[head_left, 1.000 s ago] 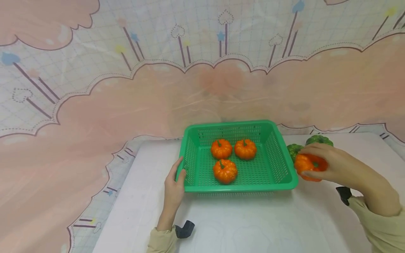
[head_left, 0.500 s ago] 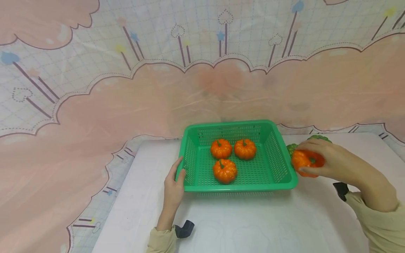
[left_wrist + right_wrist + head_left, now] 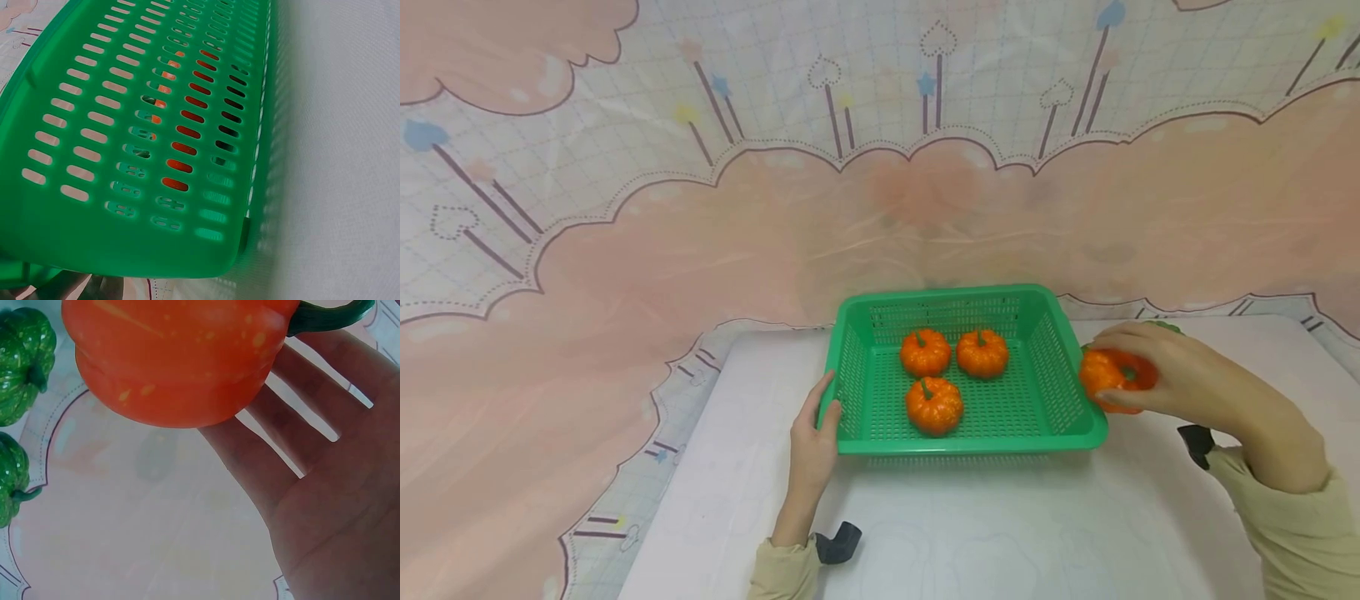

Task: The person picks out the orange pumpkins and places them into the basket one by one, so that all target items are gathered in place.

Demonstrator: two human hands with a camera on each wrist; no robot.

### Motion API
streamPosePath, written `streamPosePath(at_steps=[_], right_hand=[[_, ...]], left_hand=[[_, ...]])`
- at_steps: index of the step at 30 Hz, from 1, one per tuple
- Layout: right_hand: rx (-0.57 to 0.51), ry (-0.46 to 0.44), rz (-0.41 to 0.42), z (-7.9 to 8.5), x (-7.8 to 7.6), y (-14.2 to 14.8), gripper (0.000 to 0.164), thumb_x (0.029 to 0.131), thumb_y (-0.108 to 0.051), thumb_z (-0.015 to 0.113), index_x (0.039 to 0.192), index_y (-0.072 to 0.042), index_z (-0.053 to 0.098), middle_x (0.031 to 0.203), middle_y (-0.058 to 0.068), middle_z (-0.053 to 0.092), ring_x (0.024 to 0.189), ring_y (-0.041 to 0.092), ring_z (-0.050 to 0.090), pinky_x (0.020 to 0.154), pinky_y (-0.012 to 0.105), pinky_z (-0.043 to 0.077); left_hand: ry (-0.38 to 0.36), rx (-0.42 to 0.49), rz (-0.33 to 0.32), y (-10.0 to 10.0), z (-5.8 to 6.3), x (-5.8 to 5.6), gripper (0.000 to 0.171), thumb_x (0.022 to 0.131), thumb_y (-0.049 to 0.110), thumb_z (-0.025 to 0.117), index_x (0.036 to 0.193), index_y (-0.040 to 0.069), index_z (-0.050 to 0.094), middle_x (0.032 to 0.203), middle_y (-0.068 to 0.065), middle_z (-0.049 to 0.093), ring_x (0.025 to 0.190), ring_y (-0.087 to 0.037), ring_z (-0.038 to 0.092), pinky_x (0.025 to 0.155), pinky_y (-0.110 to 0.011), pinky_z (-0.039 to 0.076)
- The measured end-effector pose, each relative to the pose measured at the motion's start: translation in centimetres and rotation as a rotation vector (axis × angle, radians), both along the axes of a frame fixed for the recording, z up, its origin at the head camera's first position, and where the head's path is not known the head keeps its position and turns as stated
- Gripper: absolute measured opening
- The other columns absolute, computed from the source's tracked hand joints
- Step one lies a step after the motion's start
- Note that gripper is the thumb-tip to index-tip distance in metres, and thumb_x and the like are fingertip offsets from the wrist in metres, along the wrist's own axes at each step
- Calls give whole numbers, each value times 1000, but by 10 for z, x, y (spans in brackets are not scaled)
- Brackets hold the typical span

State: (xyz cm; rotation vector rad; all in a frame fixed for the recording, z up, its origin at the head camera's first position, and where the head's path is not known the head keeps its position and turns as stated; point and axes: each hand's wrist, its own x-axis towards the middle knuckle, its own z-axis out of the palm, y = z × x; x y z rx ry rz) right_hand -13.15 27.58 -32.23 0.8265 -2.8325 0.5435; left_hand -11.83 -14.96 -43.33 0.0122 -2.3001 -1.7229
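Observation:
My right hand (image 3: 1187, 371) grips an orange pumpkin (image 3: 1097, 375) at the right rim of the green plastic basket (image 3: 970, 447). In the right wrist view, that pumpkin (image 3: 181, 369) shows yellow flecks and a dark green stem, with the fingers spread along its side. My left hand (image 3: 814, 442) holds the basket's left edge, thumb over the rim. The left wrist view is mostly the basket's slotted wall (image 3: 125, 244), with orange showing through the slots. Inside the basket sit three orange pumpkins, two behind (image 3: 925, 353) (image 3: 982, 354) and one in front (image 3: 934, 407).
Two green speckled pumpkins (image 3: 28, 362) (image 3: 9, 478) appear in the right wrist view; in the head view my right hand mostly hides them. The basket stands on a white table (image 3: 760, 367), with a printed cloth (image 3: 865, 233) behind it.
My right hand has moved left and slightly up with the orange pumpkin, now overlapping the basket's right rim and covering more of the green pumpkins. The left hand has stayed put.

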Motion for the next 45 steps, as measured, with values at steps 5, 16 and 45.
streamPosePath(at_steps=[5, 16, 45], right_hand=[[-10, -11, 2, 2, -1, -5, 39, 78, -28, 85, 111, -26, 65, 107, -15, 61, 92, 4, 50, 77, 23, 48], [9, -20, 19, 5, -8, -15, 34, 80, -32, 82, 110, -23, 69, 114, -10, 64, 105, 15, 54, 86, 38, 50], [0, -32, 120, 4, -21, -41, 37, 83, -34, 80, 116, -19, 69, 115, -9, 65, 97, 11, 58, 81, 36, 56]], left_hand=[[-2, 0, 1, 0, -1, 0, 44, 104, 11, 48, 148, 13, 46, 155, -14, 40, 145, -31, 36, 118, -49, 33], [9, 0, -1, -1, -2, -2, 44, 104, 12, 48, 149, 14, 46, 156, -14, 40, 145, -31, 35, 118, -49, 33], [7, 2, -5, -1, -4, -2, 44, 104, 12, 48, 148, 14, 46, 155, -14, 40, 145, -30, 36, 117, -49, 34]])
